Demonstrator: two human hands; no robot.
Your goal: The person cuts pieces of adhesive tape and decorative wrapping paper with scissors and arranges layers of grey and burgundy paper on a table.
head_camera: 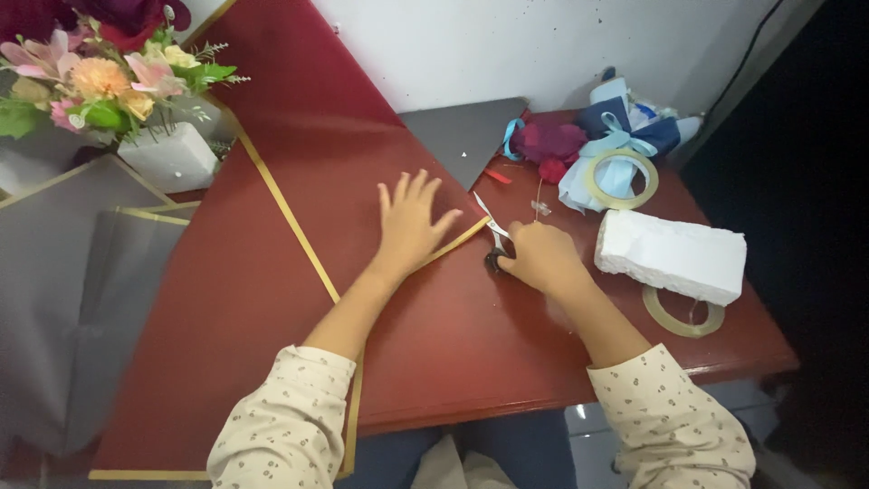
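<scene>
Dark red gold-edged wrapping paper point(299, 154) lies flat under the left hand point(409, 222).

- There is one view only, from a camera worn on the person's head, so no second view shares any part of the scene.
- It looks steeply down and forward over the red worktop point(507, 344), facing the white wall point(471, 45) at 12 o'clock.
- It sits close: both sleeved forearms enter from 6 o'clock and reach the middle of the frame.
- The worktop's near edge runs across 5 to 7 o'clock; a flower arrangement point(100, 81) sits at 10 o'clock, dark room at 3 o'clock.
</scene>
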